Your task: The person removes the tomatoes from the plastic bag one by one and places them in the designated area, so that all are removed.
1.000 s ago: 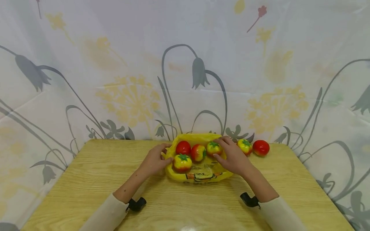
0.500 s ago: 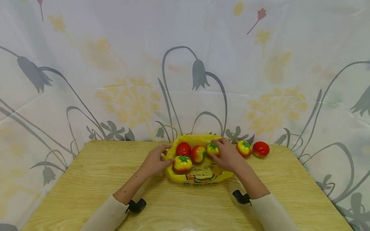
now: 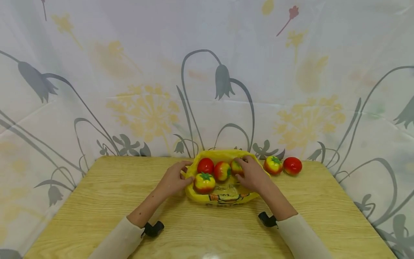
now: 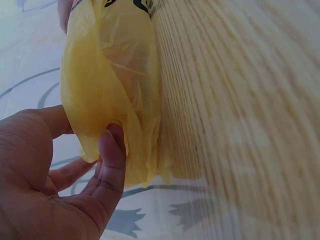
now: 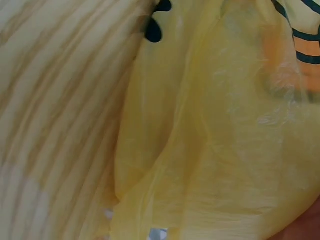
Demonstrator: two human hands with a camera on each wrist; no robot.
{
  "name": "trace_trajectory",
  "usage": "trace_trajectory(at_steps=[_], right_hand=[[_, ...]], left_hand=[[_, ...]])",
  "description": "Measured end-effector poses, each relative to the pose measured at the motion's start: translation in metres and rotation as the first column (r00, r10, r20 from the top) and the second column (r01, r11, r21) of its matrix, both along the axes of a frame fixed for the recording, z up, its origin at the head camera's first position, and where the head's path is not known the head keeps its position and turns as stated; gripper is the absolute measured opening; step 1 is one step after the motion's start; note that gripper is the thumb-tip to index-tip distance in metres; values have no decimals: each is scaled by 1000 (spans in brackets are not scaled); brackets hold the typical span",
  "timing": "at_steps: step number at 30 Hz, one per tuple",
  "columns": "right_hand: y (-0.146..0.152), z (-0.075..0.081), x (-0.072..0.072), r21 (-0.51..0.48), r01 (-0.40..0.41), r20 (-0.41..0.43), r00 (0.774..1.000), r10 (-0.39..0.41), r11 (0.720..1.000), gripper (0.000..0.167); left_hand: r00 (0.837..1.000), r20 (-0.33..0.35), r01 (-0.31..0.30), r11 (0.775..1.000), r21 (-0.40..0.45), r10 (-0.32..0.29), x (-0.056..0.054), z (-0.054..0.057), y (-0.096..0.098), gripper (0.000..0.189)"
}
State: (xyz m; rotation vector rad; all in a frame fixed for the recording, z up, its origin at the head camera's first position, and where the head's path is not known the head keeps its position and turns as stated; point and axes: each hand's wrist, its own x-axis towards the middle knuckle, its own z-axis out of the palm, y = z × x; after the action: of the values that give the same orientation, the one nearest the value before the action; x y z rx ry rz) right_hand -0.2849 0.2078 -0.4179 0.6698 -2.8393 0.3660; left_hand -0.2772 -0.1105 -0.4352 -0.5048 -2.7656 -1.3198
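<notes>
A yellow plastic bag (image 3: 223, 198) with printing lies spread open on the table, several toy tomatoes inside it. At its left rim, my left hand (image 3: 173, 179) pinches the plastic between thumb and fingers, plainest in the left wrist view, where the hand (image 4: 65, 175) holds the bag's fold (image 4: 110, 100). My right hand (image 3: 253, 176) reaches over the right rim, its thumb and fingers around a yellow-green toy tomato (image 3: 236, 167) that they partly cover. Left of that one lie a red-and-yellow toy tomato (image 3: 222, 171), a red one (image 3: 205, 166) and a yellow one with green leaves (image 3: 204, 183).
Outside the bag to the right, a yellow-and-red toy tomato (image 3: 273, 165) and a red one (image 3: 292, 166) sit near the back edge of the wooden table (image 3: 129, 180). A flower-printed cloth (image 3: 200, 108) hangs behind. Black camera mounts (image 3: 153, 229) stick out at the wrists.
My right hand has shifted left, farther over the bag, and its fingers now cover more of the toy tomato at the right. The left hand stays at the rim.
</notes>
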Motion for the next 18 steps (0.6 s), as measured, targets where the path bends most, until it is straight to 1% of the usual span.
trace_trajectory(at_steps=[4, 8, 11, 14, 18], right_hand=[[1, -1, -2, -5, 3, -20, 1000, -3, 1000, 52], [1, -2, -4, -39, -6, -49, 999, 4, 999, 49], [0, -5, -5, -54, -19, -46, 999, 16, 998, 46], [1, -8, -5, -46, -25, -39, 999, 23, 999, 45], [2, -10, -4, -53, -18, -47, 999, 16, 998, 48]], left_hand=[[1000, -5, 2, 1000, -6, -2, -1, 0, 0, 54], [1000, -22, 8, 1000, 3, -8, -2, 2, 1, 55], [1000, -25, 12, 1000, 3, -12, -2, 2, 0, 54], [1000, -14, 17, 1000, -4, -17, -1, 0, -1, 54], [1000, -9, 13, 1000, 0, -13, -1, -2, 0, 54]])
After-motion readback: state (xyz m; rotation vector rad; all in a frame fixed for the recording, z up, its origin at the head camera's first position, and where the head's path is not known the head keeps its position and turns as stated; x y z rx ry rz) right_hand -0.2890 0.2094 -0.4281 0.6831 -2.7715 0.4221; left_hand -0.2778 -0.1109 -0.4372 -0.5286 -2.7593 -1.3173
